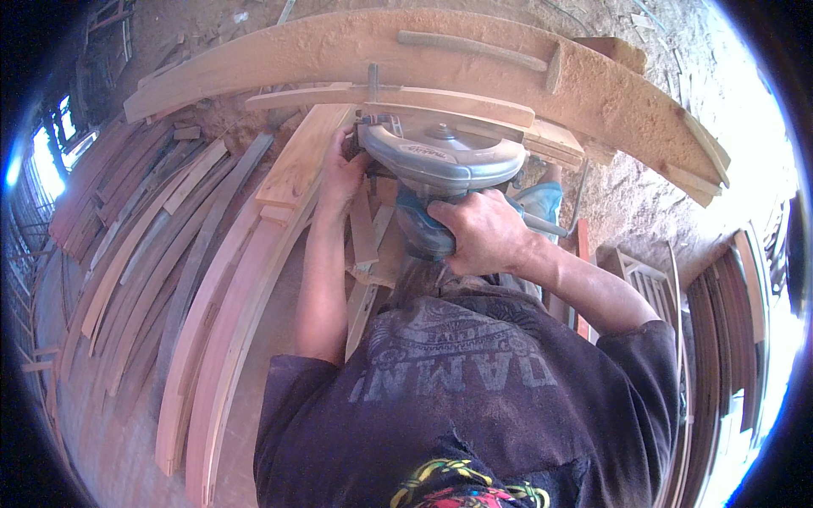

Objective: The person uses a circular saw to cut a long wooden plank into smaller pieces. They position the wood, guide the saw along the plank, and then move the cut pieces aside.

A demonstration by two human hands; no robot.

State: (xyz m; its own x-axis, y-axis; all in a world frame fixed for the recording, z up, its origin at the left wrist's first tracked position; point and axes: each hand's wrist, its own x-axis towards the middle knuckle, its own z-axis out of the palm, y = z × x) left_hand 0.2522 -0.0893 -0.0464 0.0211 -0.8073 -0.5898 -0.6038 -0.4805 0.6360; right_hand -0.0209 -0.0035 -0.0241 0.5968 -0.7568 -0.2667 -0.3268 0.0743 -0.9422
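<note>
A grey and teal circular saw (440,161) sits on a wooden strip (457,106) at a sawdust-covered workbench (356,46). My right hand (483,233) is shut around the saw's rear handle. Reaching forward, my left hand (343,173) grips the saw's front left side, next to a pale plank (301,157) that leans off the bench. The blade itself is hidden under the guard. My dark shirt fills the lower middle of the view.
Many long wooden slats and boards (161,245) lie stacked on the floor at the left. Two long reddish planks (220,339) run toward me. More boards and a slatted frame (728,322) stand at the right. Short offcuts (364,237) lie under the saw.
</note>
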